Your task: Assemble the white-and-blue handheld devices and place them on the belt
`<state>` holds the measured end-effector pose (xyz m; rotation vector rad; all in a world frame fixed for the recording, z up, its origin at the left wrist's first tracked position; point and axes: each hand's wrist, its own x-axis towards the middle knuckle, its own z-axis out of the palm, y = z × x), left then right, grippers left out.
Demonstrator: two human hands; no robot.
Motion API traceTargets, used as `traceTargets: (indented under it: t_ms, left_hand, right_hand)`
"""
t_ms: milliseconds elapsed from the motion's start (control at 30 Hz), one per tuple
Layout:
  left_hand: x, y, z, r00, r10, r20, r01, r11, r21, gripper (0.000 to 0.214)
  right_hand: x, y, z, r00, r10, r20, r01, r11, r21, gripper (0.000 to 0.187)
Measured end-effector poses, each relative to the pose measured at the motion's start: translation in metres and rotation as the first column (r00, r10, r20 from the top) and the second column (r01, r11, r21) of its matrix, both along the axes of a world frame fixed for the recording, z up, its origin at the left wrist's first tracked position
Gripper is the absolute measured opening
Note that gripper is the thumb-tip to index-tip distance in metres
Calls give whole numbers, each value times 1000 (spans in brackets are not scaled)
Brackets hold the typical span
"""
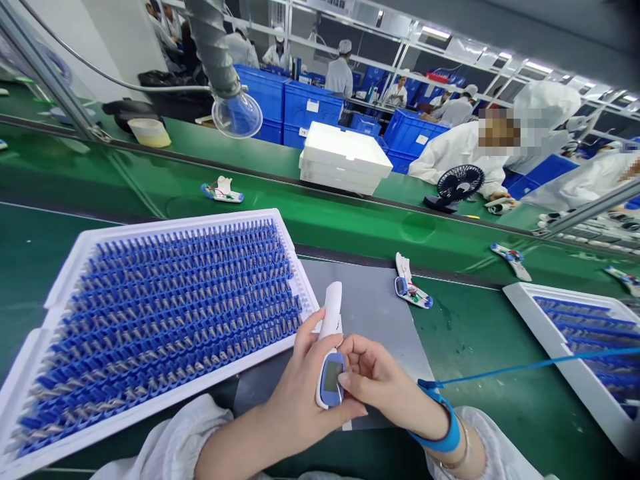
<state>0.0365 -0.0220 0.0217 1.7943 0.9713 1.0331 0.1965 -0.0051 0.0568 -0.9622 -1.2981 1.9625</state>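
My left hand (pixel 305 380) wraps round a white handheld thermometer (pixel 333 310) with a blue-framed grey display (pixel 332 375) facing up. The long white part of its body points away from me, and a small dark mark shows on it. At the display's right edge, my right hand (pixel 375 377) has its thumb and curled fingers closed on the device. Whether a small part sits between those fingertips is hidden. A blue wrist strap (pixel 443 427) with a cord circles my right wrist. Beneath both hands lies a grey mat (pixel 387 320).
Left of me a white foam tray (pixel 55 280) holds rows of blue-and-metal parts; another tray (pixel 520 300) stands right. Opened thermometers (pixel 414 293) lie beyond the mat and on the green belt (pixel 350 217). White foam boxes (pixel 345 160), a fan (pixel 457 183) and a clear suction hood (pixel 237 117) are farther back. Co-workers sit opposite.
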Motion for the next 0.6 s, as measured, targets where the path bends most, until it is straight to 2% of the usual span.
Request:
traceTargets:
  t_ms: [100, 233, 467, 600]
  left_hand:
    - [-2, 3, 5, 998, -44, -44, 47, 998, 48, 59]
    - [-4, 9, 10, 996, -40, -82, 45, 997, 61, 63]
    - [-6, 9, 9, 990, -142, -10, 142, 990, 21, 69]
    - [-6, 8, 6, 996, -86, 6, 85, 991, 108, 71]
  right_hand:
    - [-1, 1, -2, 1000, 13, -24, -13, 1000, -17, 31]
    - [-1, 6, -3, 1000, 2, -14, -2, 1000, -29, 34]
    - [1, 8, 7, 997, 79, -8, -80, 995, -58, 36]
    - [1, 7, 4, 999, 31, -35, -33, 996, -77, 34]
